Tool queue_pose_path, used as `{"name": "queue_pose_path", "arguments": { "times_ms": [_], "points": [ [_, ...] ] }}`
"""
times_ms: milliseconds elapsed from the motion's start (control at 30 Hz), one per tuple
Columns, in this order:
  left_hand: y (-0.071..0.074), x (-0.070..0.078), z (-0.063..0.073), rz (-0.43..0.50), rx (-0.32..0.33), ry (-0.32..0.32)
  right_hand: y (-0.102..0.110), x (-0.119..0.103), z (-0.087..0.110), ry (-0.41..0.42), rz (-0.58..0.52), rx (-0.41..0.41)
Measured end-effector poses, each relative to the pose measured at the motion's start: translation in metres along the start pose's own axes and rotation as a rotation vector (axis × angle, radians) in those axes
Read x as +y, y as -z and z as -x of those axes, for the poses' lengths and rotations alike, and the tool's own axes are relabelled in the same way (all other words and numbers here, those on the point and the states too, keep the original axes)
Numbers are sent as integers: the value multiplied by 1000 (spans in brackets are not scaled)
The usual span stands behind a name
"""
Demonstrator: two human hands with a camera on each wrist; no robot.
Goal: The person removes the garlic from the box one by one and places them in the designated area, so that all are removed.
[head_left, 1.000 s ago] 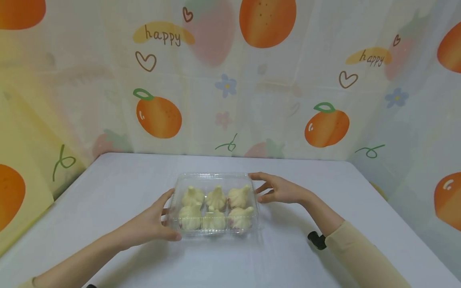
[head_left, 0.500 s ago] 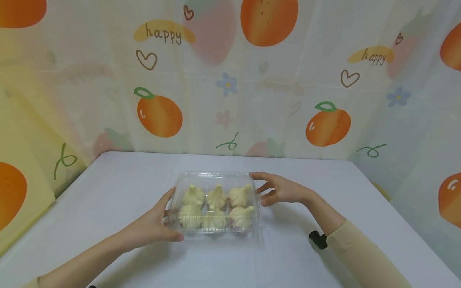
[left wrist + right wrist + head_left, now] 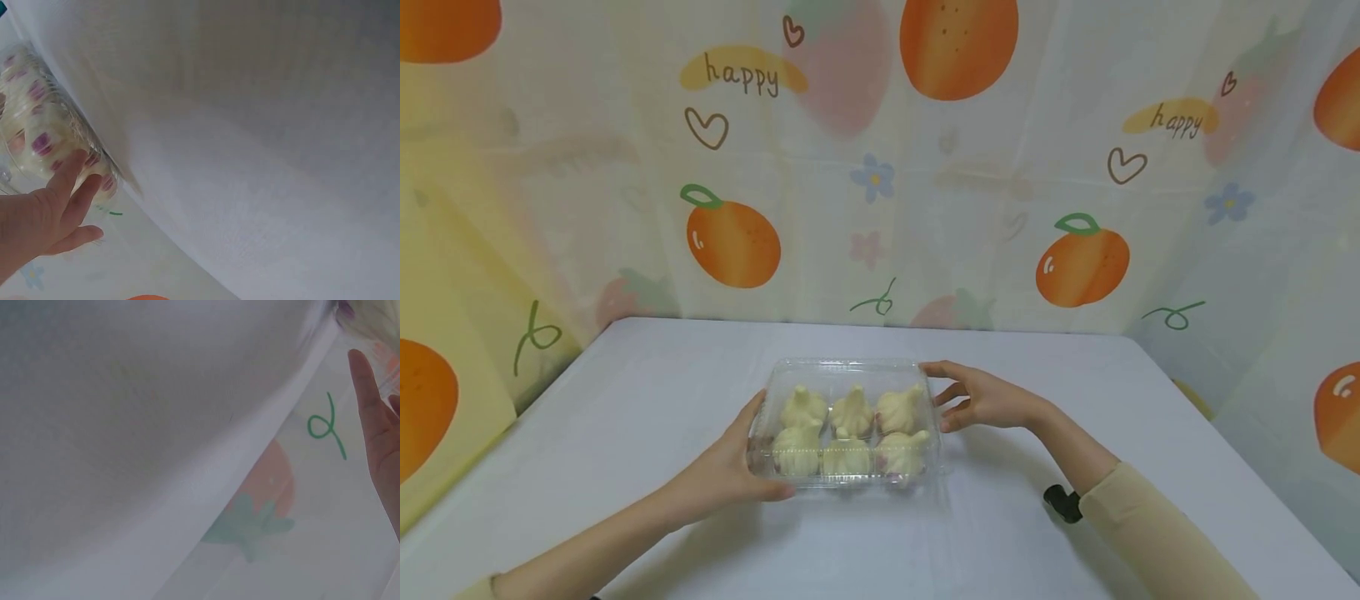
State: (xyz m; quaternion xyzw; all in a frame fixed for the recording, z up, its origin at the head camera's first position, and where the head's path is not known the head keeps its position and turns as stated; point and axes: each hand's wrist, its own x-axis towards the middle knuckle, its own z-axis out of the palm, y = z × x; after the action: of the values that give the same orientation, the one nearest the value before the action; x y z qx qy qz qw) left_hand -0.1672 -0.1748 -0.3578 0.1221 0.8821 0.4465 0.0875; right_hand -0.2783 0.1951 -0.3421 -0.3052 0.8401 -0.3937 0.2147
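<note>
Gripping the box (image 3: 857,373) at its left end with the left hand (image 3: 726,467), reaching farther along its near edge with the thumb (image 3: 769,489) than before.
Touching its right side with the right hand (image 3: 988,398), spread-fingered, slanting inward. Keeping it, buns (image 3: 852,414) inside, between both hands over the table (image 3: 692,375).

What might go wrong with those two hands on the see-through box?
Maybe three things. The right hand seems to touch the clear box only at its edge with its fingers, so that side might slip. The left hand might squeeze too hard, and the plastic looks thin, so it could bend. And the six pale buns sit close together, so tipping the box might make them bump.
</note>
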Motion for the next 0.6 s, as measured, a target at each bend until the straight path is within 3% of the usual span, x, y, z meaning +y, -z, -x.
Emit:
{"name": "queue_pose_path", "arguments": {
  "times_ms": [433, 600],
  "points": [
    [-6, -3, -3, -94, 109, -107, -5, -5, 1, -23, 59, 0],
    [-10, -2, -4, -108, 143, -78, -6, -7, 1, -36, 71, 2]
  ]
}}
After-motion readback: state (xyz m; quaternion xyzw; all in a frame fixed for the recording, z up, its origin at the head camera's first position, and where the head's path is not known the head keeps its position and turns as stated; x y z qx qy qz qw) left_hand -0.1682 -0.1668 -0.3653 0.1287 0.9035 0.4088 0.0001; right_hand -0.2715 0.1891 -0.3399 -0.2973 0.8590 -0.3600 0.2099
